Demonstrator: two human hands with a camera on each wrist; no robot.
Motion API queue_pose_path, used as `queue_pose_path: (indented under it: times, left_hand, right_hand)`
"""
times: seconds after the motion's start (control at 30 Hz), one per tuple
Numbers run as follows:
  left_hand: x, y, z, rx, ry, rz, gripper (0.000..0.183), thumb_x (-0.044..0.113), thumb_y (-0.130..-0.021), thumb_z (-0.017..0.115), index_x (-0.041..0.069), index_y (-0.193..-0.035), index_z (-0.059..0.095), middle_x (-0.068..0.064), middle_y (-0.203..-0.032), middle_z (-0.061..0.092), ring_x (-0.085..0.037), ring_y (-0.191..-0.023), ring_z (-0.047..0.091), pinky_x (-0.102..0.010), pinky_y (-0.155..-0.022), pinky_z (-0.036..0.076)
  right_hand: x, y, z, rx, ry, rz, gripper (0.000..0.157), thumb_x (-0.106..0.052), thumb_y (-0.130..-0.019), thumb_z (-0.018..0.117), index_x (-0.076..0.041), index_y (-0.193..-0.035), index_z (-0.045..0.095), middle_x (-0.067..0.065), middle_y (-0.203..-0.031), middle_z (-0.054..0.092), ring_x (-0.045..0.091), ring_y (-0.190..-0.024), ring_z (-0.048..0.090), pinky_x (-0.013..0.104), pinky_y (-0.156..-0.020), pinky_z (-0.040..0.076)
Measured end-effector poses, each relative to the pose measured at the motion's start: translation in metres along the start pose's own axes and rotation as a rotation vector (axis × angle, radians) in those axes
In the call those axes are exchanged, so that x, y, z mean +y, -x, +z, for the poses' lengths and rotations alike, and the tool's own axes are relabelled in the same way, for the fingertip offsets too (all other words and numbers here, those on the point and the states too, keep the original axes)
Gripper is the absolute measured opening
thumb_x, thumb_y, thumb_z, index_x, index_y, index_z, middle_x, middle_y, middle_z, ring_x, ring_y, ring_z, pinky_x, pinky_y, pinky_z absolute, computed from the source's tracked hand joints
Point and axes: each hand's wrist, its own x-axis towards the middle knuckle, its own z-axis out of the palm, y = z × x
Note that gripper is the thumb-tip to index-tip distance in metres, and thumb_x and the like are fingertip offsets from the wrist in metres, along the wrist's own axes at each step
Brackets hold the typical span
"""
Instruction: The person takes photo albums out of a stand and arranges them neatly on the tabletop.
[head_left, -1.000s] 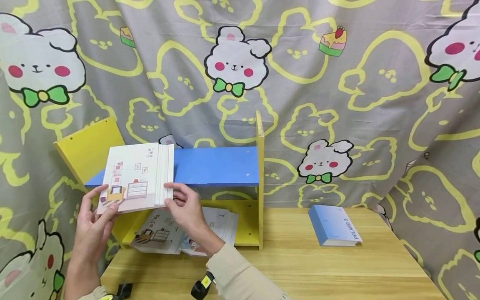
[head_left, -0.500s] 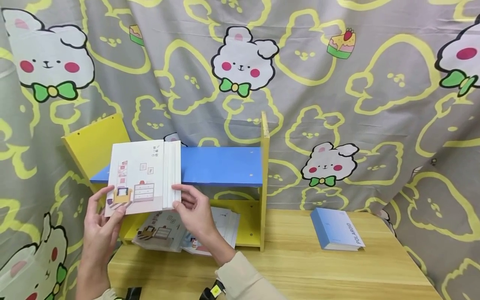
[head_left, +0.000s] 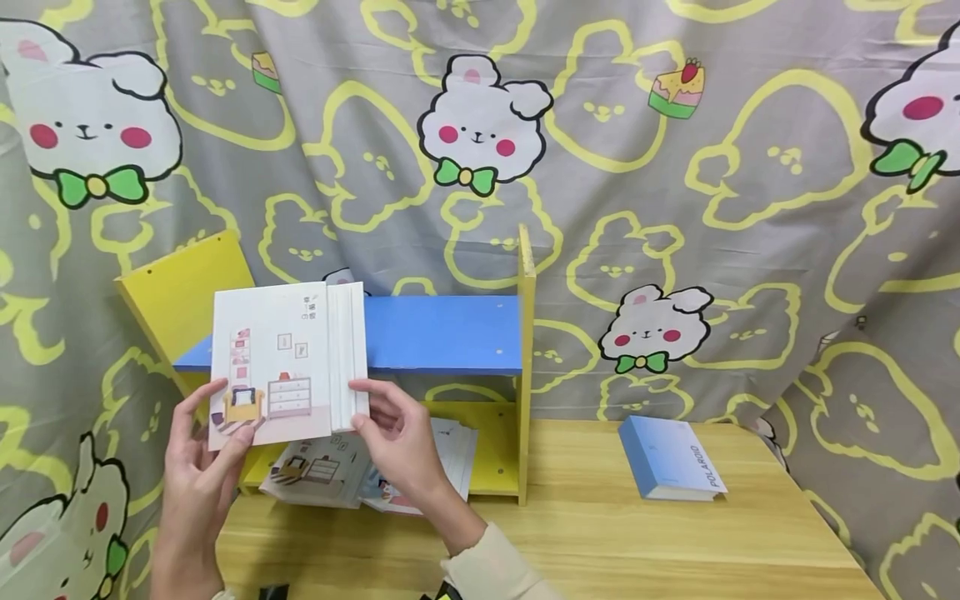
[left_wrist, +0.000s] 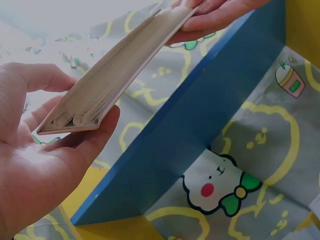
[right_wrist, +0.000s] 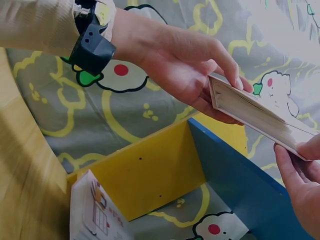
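A white book point(head_left: 270, 350) with a printed armchair and chest of drawers on its cover is held up in front of the blue shelf. My left hand point(head_left: 193, 479) grips its lower left corner, thumb on the front cover. At the right edge, my right hand point(head_left: 405, 442) pinches the book between thumb and fingers. A strip of page edges shows beside the cover on that side. From the left wrist view, the book point(left_wrist: 107, 75) appears edge-on, with curved page folds between its covers. The right wrist view has both hands at opposite ends of the book point(right_wrist: 250, 107).
Behind the held book stands a small rack with a blue shelf point(head_left: 442, 333) and yellow side panel point(head_left: 523, 375). White illustrated books point(head_left: 318, 473) lie at its yellow bottom. A blue "POLAROID" book point(head_left: 667, 458) lies farther right on the wooden table point(head_left: 622, 542).
Both hands still hold the book. It has tilted slightly and come a little lower, and the strip of page edges on its right looks wider. The head view has shifted slightly.
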Motion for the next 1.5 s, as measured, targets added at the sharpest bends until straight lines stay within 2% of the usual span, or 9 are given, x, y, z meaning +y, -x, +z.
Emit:
queue_pose_path:
  times: [0.2, 0.43, 0.53, 0.7, 0.97, 1.1, 1.27, 1.33, 1.5]
  left_hand:
    - [0.006, 0.004, 0.006, 0.013, -0.008, 0.009, 0.067, -0.023, -0.098, 0.039, 0.001, -0.158, 0.024, -0.022, -0.151, 0.034, -0.019, -0.123, 0.060, -0.027, -0.098, 0.053]
    - [0.006, 0.008, 0.012, -0.006, -0.009, 0.041, 0.069, -0.028, -0.094, 0.038, -0.002, -0.157, 0.024, -0.022, -0.147, 0.038, -0.022, -0.124, 0.060, -0.030, -0.099, 0.054]
    - [0.005, 0.011, 0.014, -0.010, -0.004, 0.050, 0.070, -0.030, -0.093, 0.038, -0.004, -0.157, 0.024, -0.022, -0.145, 0.040, -0.022, -0.124, 0.060, -0.030, -0.098, 0.054]
    - [0.004, 0.016, 0.019, 0.017, -0.039, 0.002, 0.072, -0.029, -0.093, 0.040, -0.003, -0.158, 0.023, -0.021, -0.144, 0.043, -0.021, -0.123, 0.060, -0.031, -0.099, 0.054]
    - [0.004, 0.024, 0.025, 0.073, -0.153, -0.086, 0.075, -0.031, -0.091, 0.042, -0.001, -0.158, 0.023, -0.014, -0.136, 0.056, -0.020, -0.117, 0.065, -0.033, -0.095, 0.057]
    - [0.000, 0.025, 0.024, 0.027, -0.111, -0.045, 0.074, -0.031, -0.091, 0.041, -0.003, -0.157, 0.022, -0.015, -0.137, 0.055, -0.022, -0.118, 0.064, -0.034, -0.095, 0.057]
    - [-0.007, 0.024, 0.023, -0.109, 0.017, 0.065, 0.072, -0.033, -0.090, 0.039, -0.007, -0.155, 0.021, -0.020, -0.136, 0.056, -0.024, -0.116, 0.065, -0.033, -0.093, 0.058]
    - [-0.009, 0.024, 0.024, -0.146, 0.026, 0.083, 0.072, -0.034, -0.089, 0.039, -0.008, -0.154, 0.021, -0.020, -0.135, 0.057, -0.025, -0.115, 0.065, -0.032, -0.091, 0.059]
    - [-0.009, 0.025, 0.026, -0.167, -0.066, 0.071, 0.071, -0.033, -0.089, 0.044, -0.009, -0.152, 0.023, -0.018, -0.134, 0.060, -0.023, -0.114, 0.067, -0.031, -0.088, 0.060]
  right_hand:
    - [-0.006, 0.007, -0.004, -0.024, -0.003, -0.002, 0.039, 0.003, -0.100, 0.062, -0.011, -0.136, 0.063, 0.011, -0.127, 0.071, 0.021, -0.111, 0.070, 0.033, -0.092, 0.059]
    - [-0.007, 0.016, -0.008, -0.017, -0.023, -0.086, 0.037, 0.004, -0.099, 0.061, -0.006, -0.135, 0.062, 0.014, -0.130, 0.068, 0.024, -0.115, 0.068, 0.034, -0.094, 0.058]
    - [-0.008, 0.020, -0.011, -0.022, -0.019, -0.073, 0.038, 0.003, -0.100, 0.061, -0.008, -0.136, 0.062, 0.011, -0.131, 0.068, 0.023, -0.114, 0.068, 0.034, -0.094, 0.058]
    - [-0.010, 0.025, -0.018, -0.024, 0.008, -0.035, 0.038, 0.000, -0.100, 0.063, -0.012, -0.136, 0.063, 0.007, -0.130, 0.069, 0.024, -0.112, 0.068, 0.036, -0.093, 0.059]
    - [-0.007, 0.034, -0.025, -0.019, -0.003, -0.055, 0.037, 0.003, -0.099, 0.063, -0.008, -0.135, 0.063, 0.013, -0.129, 0.069, 0.026, -0.111, 0.068, 0.038, -0.093, 0.059]
    - [-0.006, 0.038, -0.028, -0.010, -0.007, -0.060, 0.036, 0.002, -0.099, 0.063, -0.008, -0.134, 0.064, 0.012, -0.128, 0.069, 0.027, -0.111, 0.069, 0.039, -0.092, 0.060]
    - [-0.006, 0.043, -0.033, -0.005, -0.007, -0.119, 0.035, 0.003, -0.099, 0.063, -0.005, -0.133, 0.063, 0.014, -0.129, 0.069, 0.028, -0.111, 0.069, 0.039, -0.090, 0.060]
    - [-0.005, 0.045, -0.036, -0.005, -0.004, -0.148, 0.035, 0.004, -0.099, 0.062, -0.003, -0.134, 0.062, 0.016, -0.129, 0.068, 0.028, -0.111, 0.069, 0.040, -0.089, 0.060]
    - [-0.004, 0.052, -0.044, 0.001, 0.007, -0.169, 0.036, 0.005, -0.099, 0.062, -0.001, -0.134, 0.061, 0.017, -0.131, 0.066, 0.028, -0.112, 0.069, 0.043, -0.090, 0.059]
